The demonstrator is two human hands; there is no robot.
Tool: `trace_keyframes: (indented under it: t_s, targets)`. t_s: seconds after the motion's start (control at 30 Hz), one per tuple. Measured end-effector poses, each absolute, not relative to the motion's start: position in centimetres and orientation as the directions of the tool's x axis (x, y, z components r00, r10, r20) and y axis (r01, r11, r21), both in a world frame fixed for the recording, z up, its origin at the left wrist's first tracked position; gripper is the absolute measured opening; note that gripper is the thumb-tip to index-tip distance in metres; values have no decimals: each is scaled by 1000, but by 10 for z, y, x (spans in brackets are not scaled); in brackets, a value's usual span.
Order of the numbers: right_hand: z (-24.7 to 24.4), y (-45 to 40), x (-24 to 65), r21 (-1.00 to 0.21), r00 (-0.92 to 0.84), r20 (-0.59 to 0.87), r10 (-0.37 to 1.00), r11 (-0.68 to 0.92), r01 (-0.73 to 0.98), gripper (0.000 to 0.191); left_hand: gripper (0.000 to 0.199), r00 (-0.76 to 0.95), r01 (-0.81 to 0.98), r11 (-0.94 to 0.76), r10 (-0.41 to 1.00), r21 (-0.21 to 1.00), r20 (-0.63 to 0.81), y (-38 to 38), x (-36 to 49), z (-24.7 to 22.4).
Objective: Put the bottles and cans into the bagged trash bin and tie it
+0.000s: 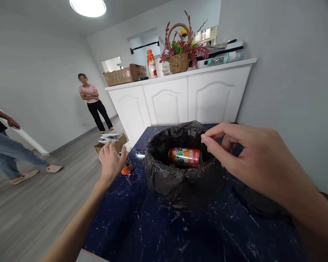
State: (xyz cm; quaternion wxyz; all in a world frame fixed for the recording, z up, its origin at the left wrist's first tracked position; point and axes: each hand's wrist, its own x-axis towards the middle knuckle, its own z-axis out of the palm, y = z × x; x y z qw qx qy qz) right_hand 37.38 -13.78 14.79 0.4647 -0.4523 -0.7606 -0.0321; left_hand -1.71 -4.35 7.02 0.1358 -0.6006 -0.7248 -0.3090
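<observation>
Right hand [254, 156] near open bin rim [177, 171] — can [185, 156] inside

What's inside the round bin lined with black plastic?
Inside the round bin lined with black plastic, an orange cylindrical metal can with green lettering lies on its side. The bin's bottom, and anything beneath the can, is covered from view.

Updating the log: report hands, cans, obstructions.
Left hand open beside outer can, contact unclear. Right hand at lined bin. Second can lying inside. Nothing visible blocking outer can.
</observation>
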Motion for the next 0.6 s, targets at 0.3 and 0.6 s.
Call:
trace_keyframes:
  t_s: [0.3,0.6]
  targets:
    - [145,-137,370,-360,-182,719,671,583,728,15,58,-187,973,126,920,191,345,-35,-42,26]
    - [146,-137,369,-345,-192,723,664,588,732,14,62,-68,977,10,960,211,273,-61,-35,34]
